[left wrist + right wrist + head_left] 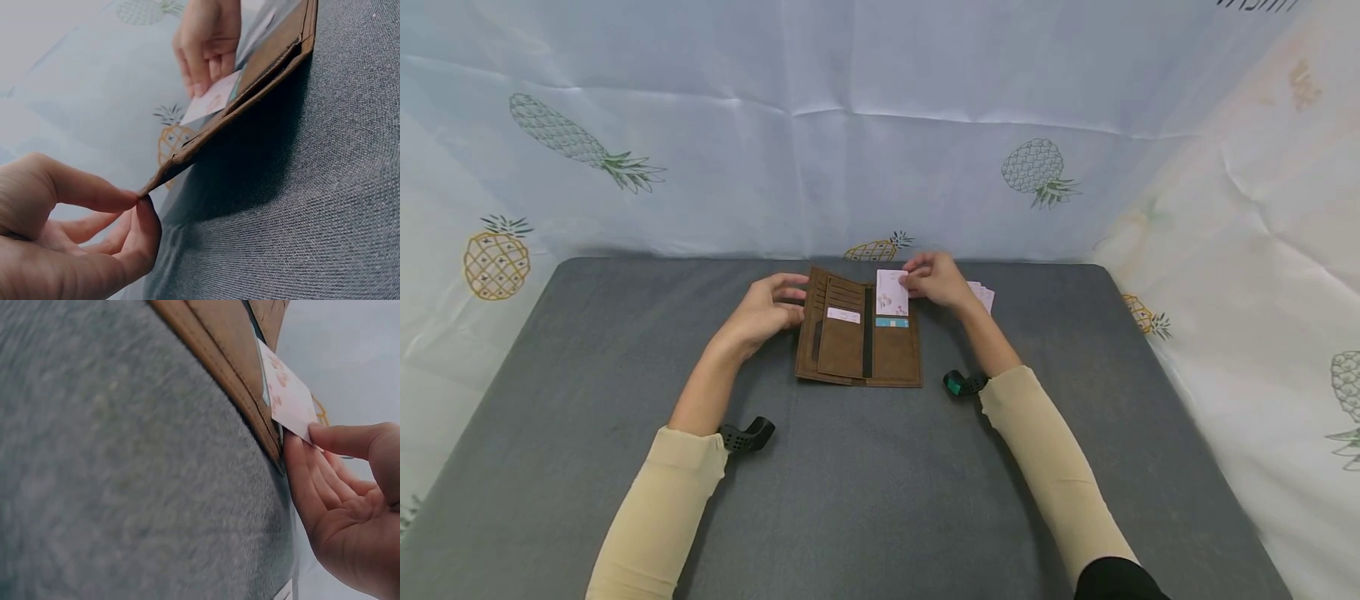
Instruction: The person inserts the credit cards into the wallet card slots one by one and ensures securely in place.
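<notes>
An open brown wallet [841,350] lies on the grey table, a pink-and-white card in a left slot and a blue card [892,322] in its right side. My left hand [758,315] pinches the wallet's left edge between thumb and fingers, plain in the left wrist view [81,231]. Between the thumb and fingers of my right hand [938,282] is a pink printed card [891,292], held by its right edge above the blue card. In the right wrist view the card [290,397] lies against the wallet's right side [231,356].
More pink cards [983,295] lie on the table [850,492] to the right of the wallet, partly behind my right hand. A white cloth [895,75] printed with pineapples hangs behind the table's far edge. Each wrist wears a black band.
</notes>
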The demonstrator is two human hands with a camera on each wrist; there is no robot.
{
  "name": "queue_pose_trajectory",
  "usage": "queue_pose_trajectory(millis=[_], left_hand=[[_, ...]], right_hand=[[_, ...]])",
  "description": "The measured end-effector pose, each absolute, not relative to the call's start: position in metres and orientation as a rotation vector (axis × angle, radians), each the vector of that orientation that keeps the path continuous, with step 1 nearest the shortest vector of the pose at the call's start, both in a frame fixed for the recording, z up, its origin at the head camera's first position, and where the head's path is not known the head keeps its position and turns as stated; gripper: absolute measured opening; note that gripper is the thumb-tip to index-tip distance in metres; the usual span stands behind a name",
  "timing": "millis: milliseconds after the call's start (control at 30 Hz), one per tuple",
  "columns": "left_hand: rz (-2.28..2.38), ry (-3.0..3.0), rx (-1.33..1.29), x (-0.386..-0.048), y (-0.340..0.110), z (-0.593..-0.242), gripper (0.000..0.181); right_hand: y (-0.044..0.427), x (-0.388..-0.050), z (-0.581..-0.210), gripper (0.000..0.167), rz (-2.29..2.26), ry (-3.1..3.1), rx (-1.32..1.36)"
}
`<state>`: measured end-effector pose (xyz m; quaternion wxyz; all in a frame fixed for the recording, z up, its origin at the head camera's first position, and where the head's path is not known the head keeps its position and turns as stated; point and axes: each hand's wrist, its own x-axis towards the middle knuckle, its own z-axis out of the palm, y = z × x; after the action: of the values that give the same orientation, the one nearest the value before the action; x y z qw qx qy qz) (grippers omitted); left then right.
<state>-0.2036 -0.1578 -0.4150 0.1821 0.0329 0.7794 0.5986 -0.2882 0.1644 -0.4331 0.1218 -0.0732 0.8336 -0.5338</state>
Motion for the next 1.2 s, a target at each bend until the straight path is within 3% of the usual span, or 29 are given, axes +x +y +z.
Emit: queue_pose_trajectory(millis=[467,1200], left_hand=[[1.809,2.088,0.031,-0.206,-0.16,-0.42,0.065],[1.812,2.077,0.033,-0.204,-0.158,-0.416,0.063]], right_hand=[[0.172,-0.281,-0.431,0.028,-1.258,2.593,-0.406],[0.182,-0.277,-0.427,0.012,-1.12,2.475,-0.561]])
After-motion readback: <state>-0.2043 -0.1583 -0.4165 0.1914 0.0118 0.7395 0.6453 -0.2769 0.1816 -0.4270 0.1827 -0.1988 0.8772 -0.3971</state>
